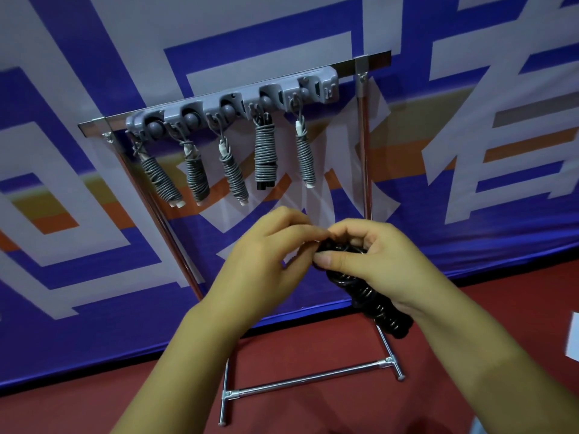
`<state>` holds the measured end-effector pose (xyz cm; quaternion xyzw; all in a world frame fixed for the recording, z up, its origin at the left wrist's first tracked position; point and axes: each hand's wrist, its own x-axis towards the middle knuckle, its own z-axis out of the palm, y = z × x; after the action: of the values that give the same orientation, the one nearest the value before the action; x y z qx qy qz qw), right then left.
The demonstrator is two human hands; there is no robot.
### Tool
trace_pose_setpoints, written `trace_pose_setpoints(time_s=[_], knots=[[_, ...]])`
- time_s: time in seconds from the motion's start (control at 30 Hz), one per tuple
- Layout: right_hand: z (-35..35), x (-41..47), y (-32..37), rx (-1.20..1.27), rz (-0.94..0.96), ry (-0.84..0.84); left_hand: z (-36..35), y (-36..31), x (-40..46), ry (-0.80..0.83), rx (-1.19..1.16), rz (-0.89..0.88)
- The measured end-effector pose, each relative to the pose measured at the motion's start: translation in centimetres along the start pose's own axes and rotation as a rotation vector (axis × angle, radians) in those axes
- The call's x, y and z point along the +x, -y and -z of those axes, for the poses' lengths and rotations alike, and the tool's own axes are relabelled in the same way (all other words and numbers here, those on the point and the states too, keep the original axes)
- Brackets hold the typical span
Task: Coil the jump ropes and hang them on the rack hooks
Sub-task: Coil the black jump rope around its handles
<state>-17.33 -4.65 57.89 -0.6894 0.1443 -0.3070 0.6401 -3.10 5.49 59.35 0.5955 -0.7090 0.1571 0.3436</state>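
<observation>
Both hands meet below a metal rack [363, 142]: right hand [372, 261] grips a coiled black jump rope [369, 296], left hand [266, 258] pinches its top end. Five grey coiled ropes [264, 155] hang from the hook strip [232, 101] w/ a blue banner [94, 151] behind

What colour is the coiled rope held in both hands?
Black, glossy. The coiled rope shows best in the head view, the only one.

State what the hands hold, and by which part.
Both hands, left and right, grip a coiled black jump rope at its upper end.
</observation>
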Motion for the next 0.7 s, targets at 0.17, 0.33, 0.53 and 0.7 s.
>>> trace_pose_setpoints(time_s=[0.17, 0.33, 0.53, 0.7], knots=[[0.2, 0.0, 0.2, 0.1, -0.07, 0.012, 0.8, -0.4, 1.0, 0.047, 0.025, 0.026], [-0.4, 0.5, 0.4, 0.246, -0.137, -0.03, 0.6, -0.8, 1.8, -0.016, 0.121, 0.166], [0.0, 1.2, 0.8, 0.195, -0.073, -0.141, 1.2, -1.3, 3.4, -0.221, -0.244, 0.471], [-0.2, 1.3, 0.7, 0.259, -0.009, -0.185, 1.1, -1.7, 3.8, -0.42, -0.426, 0.551]])
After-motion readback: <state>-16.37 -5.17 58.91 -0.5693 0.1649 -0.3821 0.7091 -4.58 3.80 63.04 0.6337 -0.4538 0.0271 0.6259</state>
